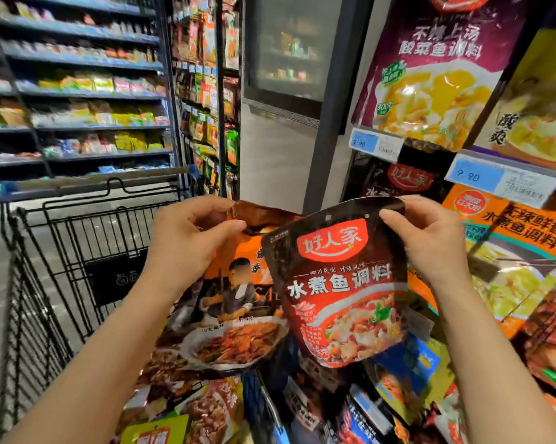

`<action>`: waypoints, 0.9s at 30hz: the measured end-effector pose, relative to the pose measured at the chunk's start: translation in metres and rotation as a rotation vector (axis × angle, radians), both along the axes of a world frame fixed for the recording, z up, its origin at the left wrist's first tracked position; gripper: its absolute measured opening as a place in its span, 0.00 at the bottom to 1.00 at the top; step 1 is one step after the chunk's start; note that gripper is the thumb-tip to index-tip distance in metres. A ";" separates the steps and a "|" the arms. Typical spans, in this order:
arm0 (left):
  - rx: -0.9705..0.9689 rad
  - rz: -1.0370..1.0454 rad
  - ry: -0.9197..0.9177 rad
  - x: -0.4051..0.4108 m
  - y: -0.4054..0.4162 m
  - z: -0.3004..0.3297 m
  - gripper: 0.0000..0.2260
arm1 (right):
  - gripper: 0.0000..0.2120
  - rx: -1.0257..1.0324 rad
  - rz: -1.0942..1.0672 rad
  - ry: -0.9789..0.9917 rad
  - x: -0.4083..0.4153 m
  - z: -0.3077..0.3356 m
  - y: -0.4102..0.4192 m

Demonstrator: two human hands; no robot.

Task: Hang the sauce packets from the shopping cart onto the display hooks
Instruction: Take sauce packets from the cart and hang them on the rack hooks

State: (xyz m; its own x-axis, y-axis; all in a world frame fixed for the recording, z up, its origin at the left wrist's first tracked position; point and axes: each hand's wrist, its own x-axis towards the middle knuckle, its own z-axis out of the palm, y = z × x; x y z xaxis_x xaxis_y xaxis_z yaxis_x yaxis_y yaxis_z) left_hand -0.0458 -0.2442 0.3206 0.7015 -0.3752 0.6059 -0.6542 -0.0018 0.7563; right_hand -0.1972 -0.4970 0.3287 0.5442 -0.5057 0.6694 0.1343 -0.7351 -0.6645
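Fingers (pixel 395 219) of the right hand (pixel 430 241) pinch the top edge of a dark red sauce packet (pixel 340 283), which hangs below them. Left hand (pixel 187 245) pinches an orange packet (pixel 231 309) by its top, above the shopping cart (pixel 78 251).

— Where are we standing?
— We're facing a shop aisle: blue-edged shelves (pixel 78 62) are running along the far left, stocked with blurred goods.
— And ahead?
— A pale wall (pixel 270 161) is rising beside a dark-framed glass panel (pixel 289 43).
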 end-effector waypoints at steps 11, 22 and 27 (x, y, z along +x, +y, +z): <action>0.098 0.100 -0.088 0.015 0.004 0.002 0.24 | 0.02 0.086 -0.378 -0.024 0.018 -0.001 -0.037; 0.153 0.066 -0.058 0.014 -0.034 -0.002 0.20 | 0.09 -0.041 -0.527 0.089 0.050 0.007 -0.065; 0.149 0.076 -0.049 0.013 -0.042 -0.001 0.18 | 0.09 -0.046 -0.463 0.130 0.055 0.001 -0.070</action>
